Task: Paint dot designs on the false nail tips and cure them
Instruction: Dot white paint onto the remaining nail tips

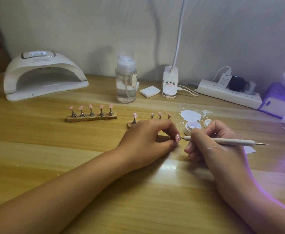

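Head view: left hand point(146, 137) pinches pink nail tip point(177, 137) near tabletop point(54, 149) centre; right hand point(212, 146) grips dotting tool point(223, 141), point touching tip. Dotting seemingly mid-way: four tips on near rack point(130, 126), five on far rack point(92, 117), curing in lamp point(43, 76) at far-left corner likely ahead. Near rack half hidden behind left hand; dots too small to read.

Left hand point(148, 137) pinches pink false nail tip point(177, 137); right hand point(214, 144) holds white dotting pen point(223, 141), tip touching nail at 3 o'clock.
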The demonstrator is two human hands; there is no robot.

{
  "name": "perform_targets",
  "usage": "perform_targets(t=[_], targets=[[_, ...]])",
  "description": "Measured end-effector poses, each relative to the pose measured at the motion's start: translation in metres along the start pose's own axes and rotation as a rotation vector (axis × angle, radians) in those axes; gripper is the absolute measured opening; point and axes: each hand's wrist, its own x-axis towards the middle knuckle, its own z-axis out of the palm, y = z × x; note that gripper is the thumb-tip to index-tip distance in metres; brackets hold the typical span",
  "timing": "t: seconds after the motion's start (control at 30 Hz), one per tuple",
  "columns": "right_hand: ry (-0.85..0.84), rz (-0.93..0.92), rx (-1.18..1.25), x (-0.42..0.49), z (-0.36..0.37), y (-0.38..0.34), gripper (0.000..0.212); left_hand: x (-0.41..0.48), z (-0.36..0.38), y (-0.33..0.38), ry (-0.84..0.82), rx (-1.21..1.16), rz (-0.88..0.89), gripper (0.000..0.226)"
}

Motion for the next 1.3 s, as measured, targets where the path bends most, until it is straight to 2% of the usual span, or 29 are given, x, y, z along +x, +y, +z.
perform_targets(t=[1.3], targets=[[-0.015, 0.003, -0.034, -0.0021, 0.0004, -0.0033, 0.034, 0.0, -0.0005, 0.0014, -0.014, -0.016, -0.005, 0.019]])
